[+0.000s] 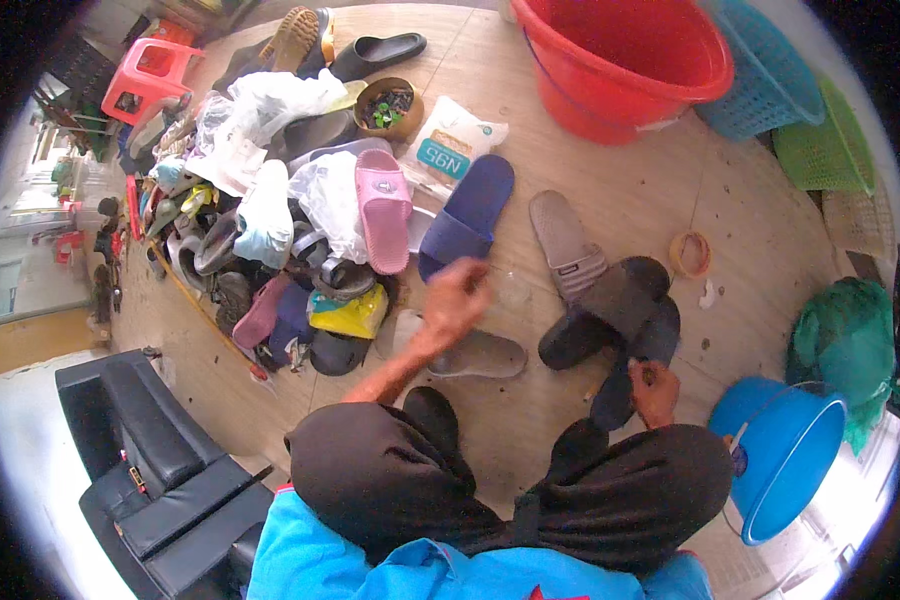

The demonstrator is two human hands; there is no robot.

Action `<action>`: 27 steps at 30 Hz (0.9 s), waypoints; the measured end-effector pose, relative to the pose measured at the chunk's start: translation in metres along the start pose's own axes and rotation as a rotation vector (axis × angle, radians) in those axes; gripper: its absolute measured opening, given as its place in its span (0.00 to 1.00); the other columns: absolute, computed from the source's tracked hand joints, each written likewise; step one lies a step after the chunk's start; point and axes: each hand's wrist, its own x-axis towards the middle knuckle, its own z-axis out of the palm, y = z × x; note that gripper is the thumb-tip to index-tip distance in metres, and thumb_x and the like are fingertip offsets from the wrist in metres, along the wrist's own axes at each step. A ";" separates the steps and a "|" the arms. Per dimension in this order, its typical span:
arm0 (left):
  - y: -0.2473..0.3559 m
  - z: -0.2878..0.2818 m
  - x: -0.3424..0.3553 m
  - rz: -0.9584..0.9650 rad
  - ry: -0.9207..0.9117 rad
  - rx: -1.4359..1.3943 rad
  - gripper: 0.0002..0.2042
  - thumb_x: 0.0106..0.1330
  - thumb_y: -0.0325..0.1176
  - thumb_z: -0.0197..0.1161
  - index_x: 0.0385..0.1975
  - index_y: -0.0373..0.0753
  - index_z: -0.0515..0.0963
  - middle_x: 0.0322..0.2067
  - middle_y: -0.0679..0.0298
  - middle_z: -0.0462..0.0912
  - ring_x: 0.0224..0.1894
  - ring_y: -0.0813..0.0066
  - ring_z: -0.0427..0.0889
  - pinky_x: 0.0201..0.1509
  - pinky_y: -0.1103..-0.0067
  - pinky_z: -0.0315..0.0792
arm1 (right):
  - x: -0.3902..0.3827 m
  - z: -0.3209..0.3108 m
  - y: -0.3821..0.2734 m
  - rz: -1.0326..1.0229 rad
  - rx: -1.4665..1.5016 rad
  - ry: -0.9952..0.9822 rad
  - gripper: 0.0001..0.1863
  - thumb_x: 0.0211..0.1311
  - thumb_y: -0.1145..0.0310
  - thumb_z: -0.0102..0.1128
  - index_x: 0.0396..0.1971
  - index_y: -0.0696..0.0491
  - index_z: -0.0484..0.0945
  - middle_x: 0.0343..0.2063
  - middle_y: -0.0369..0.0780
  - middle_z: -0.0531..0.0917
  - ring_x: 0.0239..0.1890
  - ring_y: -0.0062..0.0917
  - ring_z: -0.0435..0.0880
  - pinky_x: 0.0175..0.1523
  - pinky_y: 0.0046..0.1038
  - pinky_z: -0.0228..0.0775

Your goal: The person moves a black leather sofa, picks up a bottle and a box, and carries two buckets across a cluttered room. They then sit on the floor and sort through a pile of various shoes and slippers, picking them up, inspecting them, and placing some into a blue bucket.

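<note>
My left hand, smeared by motion, is at the heel end of a blue slide slipper. Whether it touches the slipper cannot be made out. My right hand has its fingers curled at the edge of a dark slipper in front of my right knee. Against that one lie another dark slipper and a brown-strapped one. A grey slide points away from me just beyond them. Below my left forearm lies a grey-brown slipper, and a pink slide leans on the pile.
A heap of shoes and plastic bags spreads at left, with a brass-coloured bowl behind it. Far right stand a red tub and blue and green baskets. A blue bucket is by my right knee, a black armchair at left.
</note>
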 end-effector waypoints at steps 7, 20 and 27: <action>-0.065 -0.050 0.043 0.018 0.025 0.298 0.32 0.52 0.34 0.68 0.57 0.30 0.67 0.48 0.43 0.73 0.52 0.46 0.72 0.58 0.62 0.66 | 0.055 -0.020 -0.139 -0.600 -0.042 0.137 0.17 0.55 0.61 0.69 0.40 0.56 0.79 0.30 0.44 0.81 0.30 0.35 0.82 0.38 0.32 0.75; 0.000 -0.022 0.010 0.522 0.117 0.316 0.32 0.37 0.17 0.61 0.51 0.35 0.73 0.30 0.54 0.70 0.33 0.53 0.77 0.35 0.66 0.73 | 0.104 0.064 -0.160 -0.589 0.300 -0.311 0.30 0.55 0.53 0.68 0.51 0.60 0.73 0.44 0.49 0.81 0.45 0.40 0.82 0.50 0.38 0.74; 0.021 -0.002 -0.026 0.801 0.141 0.321 0.27 0.42 0.19 0.61 0.49 0.37 0.79 0.27 0.64 0.69 0.25 0.70 0.71 0.28 0.74 0.66 | 0.089 0.053 -0.165 -0.025 0.920 -0.670 0.23 0.62 0.52 0.62 0.43 0.58 0.77 0.36 0.39 0.82 0.34 0.26 0.82 0.31 0.26 0.77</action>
